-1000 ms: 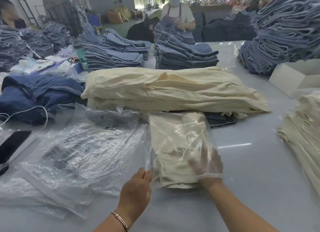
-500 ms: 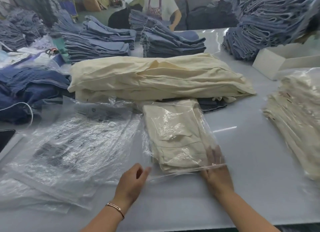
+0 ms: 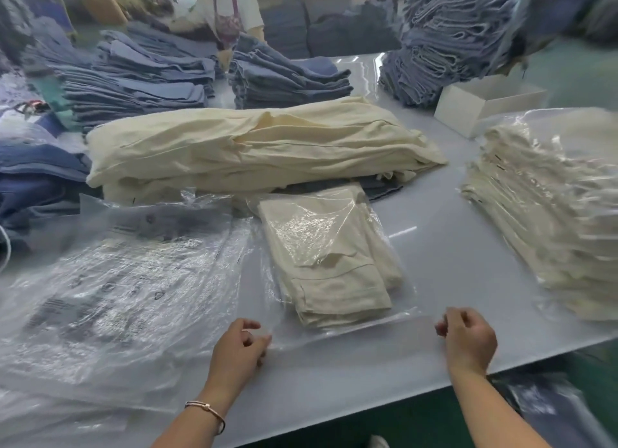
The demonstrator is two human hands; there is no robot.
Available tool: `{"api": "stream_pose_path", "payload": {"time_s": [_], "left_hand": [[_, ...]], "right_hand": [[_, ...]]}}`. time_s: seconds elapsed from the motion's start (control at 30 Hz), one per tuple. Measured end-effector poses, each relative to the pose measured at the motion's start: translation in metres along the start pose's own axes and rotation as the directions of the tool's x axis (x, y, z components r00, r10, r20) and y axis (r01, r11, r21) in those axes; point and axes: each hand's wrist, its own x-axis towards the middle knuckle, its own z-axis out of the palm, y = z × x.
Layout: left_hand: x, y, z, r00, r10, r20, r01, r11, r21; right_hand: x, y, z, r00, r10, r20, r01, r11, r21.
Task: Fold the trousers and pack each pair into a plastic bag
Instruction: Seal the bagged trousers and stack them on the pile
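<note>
Grey and glossy, the table (image 3: 451,247) runs away from the near edge and is crowded with clothes. Along its far side sit stacks of folded blue jeans (image 3: 287,79), and behind them stands another person (image 3: 230,16) in an apron. A big pile of cream trousers (image 3: 261,146) lies across the middle. On the right a heap of bagged cream trousers (image 3: 548,213) leans beside a white box (image 3: 485,103). On the left lies a loose stack of empty plastic bags (image 3: 117,297) with dark print.

Right in front, between the two hands, a folded pair of cream trousers (image 3: 331,263) lies inside a clear plastic bag (image 3: 337,220), flat on the table. The open flap of the bag reaches toward the near edge.

The left hand (image 3: 239,347), with a bracelet (image 3: 205,409) on its wrist, has its fingers curled and pinches the left end of the flap. The right hand (image 3: 468,337) has its fingers curled at the right end of the flap, and the thin film seems caught between thumb and fingers there, though blur makes this hard to tell for sure. Both hands sit just short of the folded trousers, not touching the cloth.
</note>
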Motion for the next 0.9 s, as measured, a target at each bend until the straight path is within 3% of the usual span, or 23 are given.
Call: {"api": "stream_pose_path", "payload": {"time_s": [0.13,0.2,0.37,0.5,0.6,0.67,0.73,0.9], "left_hand": [[-0.002,-0.002,-0.008,0.997,-0.058,0.043,0.059,0.998,-0.011],[-0.005,-0.002,-0.012,0.995,-0.072,0.063,0.075,0.996,-0.038],[-0.015,0.001,-0.018,0.993,-0.066,0.102,0.076,0.992,-0.103],[-0.023,0.008,-0.021,0.991,-0.108,0.075,0.119,0.980,-0.161],[-0.028,0.012,-0.020,0.990,-0.132,0.055,0.138,0.983,-0.118],[-0.030,0.012,-0.017,0.989,-0.139,0.044,0.142,0.987,-0.070],[-0.029,0.010,-0.015,0.988,-0.153,0.036,0.154,0.987,-0.035],[-0.026,0.002,-0.015,0.986,-0.163,0.045,0.164,0.986,-0.013]], "right_hand": [[0.021,-0.006,-0.001,0.959,0.099,0.265,-0.027,0.965,-0.261],[0.031,-0.007,-0.001,0.915,0.160,0.371,-0.066,0.965,-0.253],[0.045,-0.016,-0.006,0.845,0.305,0.439,-0.194,0.940,-0.281],[0.046,-0.026,-0.011,0.698,0.446,0.560,-0.392,0.893,-0.222],[0.046,-0.023,-0.018,0.735,0.415,0.537,-0.464,0.885,-0.049],[0.042,-0.026,-0.023,0.774,0.398,0.492,-0.423,0.904,-0.066],[0.030,-0.032,-0.024,0.763,0.385,0.519,-0.365,0.919,-0.145],[-0.061,-0.049,0.003,0.484,0.413,0.772,-0.318,0.904,-0.285]]}}
